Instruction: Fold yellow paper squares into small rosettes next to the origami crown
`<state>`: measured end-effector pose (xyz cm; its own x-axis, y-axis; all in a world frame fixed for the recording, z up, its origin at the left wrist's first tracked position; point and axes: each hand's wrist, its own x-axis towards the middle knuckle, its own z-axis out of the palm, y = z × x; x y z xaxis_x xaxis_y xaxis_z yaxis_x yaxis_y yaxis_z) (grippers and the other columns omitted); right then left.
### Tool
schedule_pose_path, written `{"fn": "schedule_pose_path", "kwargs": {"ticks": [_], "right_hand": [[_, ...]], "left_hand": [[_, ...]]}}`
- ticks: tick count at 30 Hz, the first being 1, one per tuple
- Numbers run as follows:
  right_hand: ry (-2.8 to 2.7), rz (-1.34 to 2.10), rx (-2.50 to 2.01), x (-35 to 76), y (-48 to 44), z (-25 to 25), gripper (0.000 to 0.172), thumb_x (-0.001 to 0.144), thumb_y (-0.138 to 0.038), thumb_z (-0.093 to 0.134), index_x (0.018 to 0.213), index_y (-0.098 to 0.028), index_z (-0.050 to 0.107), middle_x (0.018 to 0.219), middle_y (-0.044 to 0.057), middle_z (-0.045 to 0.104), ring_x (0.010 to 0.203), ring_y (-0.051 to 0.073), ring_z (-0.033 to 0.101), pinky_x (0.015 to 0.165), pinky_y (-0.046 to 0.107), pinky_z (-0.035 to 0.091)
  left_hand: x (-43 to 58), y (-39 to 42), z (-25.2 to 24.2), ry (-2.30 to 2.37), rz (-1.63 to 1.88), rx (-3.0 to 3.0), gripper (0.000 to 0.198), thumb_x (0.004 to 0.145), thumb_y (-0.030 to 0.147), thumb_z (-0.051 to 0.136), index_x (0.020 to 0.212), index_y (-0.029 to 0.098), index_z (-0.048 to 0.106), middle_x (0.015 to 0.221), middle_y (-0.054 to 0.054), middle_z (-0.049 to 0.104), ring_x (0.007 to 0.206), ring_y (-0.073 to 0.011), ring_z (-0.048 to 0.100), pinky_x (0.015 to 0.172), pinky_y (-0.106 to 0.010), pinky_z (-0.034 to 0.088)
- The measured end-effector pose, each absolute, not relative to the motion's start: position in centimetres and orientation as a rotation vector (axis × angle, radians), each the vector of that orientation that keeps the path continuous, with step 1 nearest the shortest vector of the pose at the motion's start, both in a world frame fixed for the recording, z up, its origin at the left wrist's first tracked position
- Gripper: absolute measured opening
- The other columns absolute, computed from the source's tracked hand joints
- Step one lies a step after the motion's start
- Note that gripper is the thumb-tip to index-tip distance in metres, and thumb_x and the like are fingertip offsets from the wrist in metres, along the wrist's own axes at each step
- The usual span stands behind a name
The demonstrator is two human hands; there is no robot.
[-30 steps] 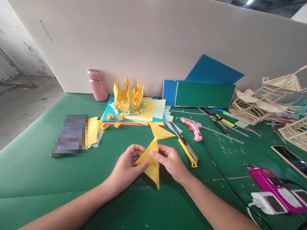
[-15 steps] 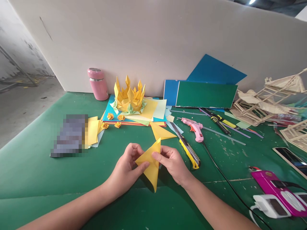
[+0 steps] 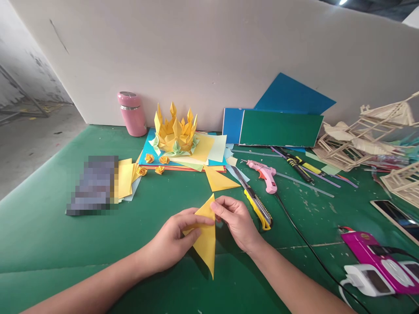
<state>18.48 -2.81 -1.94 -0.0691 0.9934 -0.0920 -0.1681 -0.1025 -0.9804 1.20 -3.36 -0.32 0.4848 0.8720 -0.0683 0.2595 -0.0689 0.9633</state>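
Observation:
A folded yellow paper (image 3: 207, 246) is held between both hands above the green table, one point toward me. My left hand (image 3: 175, 235) grips its left side, thumb and forefinger lying across its face. At the upper right edge, my right hand (image 3: 234, 218) pinches the paper between thumb and fingers. Just beyond lies another folded yellow triangle (image 3: 220, 179). Behind it stands a yellow folded-paper crown (image 3: 176, 135) with pale green pieces round its base. Several small yellow paper roses (image 3: 159, 170) lie in front of the crown.
Right of my hands lie a yellow box cutter (image 3: 258, 209) and a pink glue gun (image 3: 266, 174) with a black cord. A pink flask (image 3: 132, 115) stands at the back left. Yellow sheets (image 3: 125, 179), a power strip (image 3: 376, 257), a phone (image 3: 397, 220) and stick models (image 3: 340, 148) are around.
My left forefinger has come over the front of the paper, reaching its right edge. The paper's lower point has moved slightly toward me. My right hand still pinches near the top.

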Motion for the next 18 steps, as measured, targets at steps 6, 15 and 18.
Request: {"fn": "schedule_pose_path", "kwargs": {"ticks": [6,15,18], "right_hand": [[-0.993,1.423,-1.109,18.58,-2.79,-1.89,0.028,0.065,-0.042,0.073,0.057,-0.018,0.060,0.052,-0.004,0.048,0.052,0.010,0.040,0.052,0.024,0.035],[-0.861,1.406,-1.111,18.76,-2.37,-2.25,0.035,0.066,-0.052,0.071,0.069,-0.018,0.064,0.062,0.000,0.053,0.056,0.011,0.044,0.053,0.025,0.038],[-1.087,1.415,-1.101,18.68,-2.73,-2.03,0.039,0.074,-0.057,0.062,0.069,-0.018,0.061,0.061,-0.001,0.051,0.057,0.011,0.044,0.055,0.025,0.037]], "left_hand": [[1.00,-3.34,-0.04,0.974,0.637,1.568,0.032,0.073,0.016,0.057,0.097,0.026,0.075,0.103,-0.006,0.069,0.101,-0.0246,0.062,0.085,-0.032,0.051],[0.81,-3.28,-0.20,1.009,0.684,1.466,0.030,0.070,0.022,0.063,0.098,0.027,0.075,0.112,-0.005,0.070,0.123,-0.0299,0.048,0.103,-0.041,0.040],[0.68,-2.94,-0.48,1.056,0.776,1.389,0.032,0.071,0.027,0.066,0.102,0.029,0.073,0.118,-0.005,0.067,0.128,-0.0294,0.044,0.103,-0.040,0.039]]}}
